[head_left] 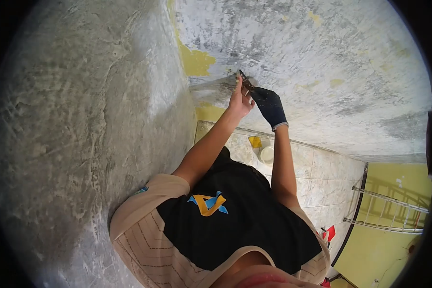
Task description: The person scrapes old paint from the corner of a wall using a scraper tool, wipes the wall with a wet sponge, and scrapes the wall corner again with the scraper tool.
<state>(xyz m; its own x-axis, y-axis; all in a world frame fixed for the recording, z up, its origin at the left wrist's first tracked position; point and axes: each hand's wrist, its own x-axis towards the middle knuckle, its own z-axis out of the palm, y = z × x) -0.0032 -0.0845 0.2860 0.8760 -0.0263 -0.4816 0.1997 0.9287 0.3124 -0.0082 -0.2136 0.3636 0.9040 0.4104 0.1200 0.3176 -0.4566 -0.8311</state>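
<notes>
My bare left hand (241, 102) is raised at the wall, its index finger stretched along a small, dark, narrow tool (244, 77) and the other fingers curled. My right hand (270, 105), in a dark knitted glove with a pale cuff, is closed around the lower end of that same tool. Both hands meet there, and the tool's exact kind is too small to tell. Just beyond them is a wall (293, 53) with patchy grey-white coating and bits of yellow paint (196, 62) showing near the corner.
A rough grey wall (81, 120) rises close along my left side. Below are pale tiles (317, 165), a white bucket (267, 155) and a yellow piece (255, 142). A metal ladder (389, 226) is at the right by a yellow wall (369, 254), near a red object (329, 234).
</notes>
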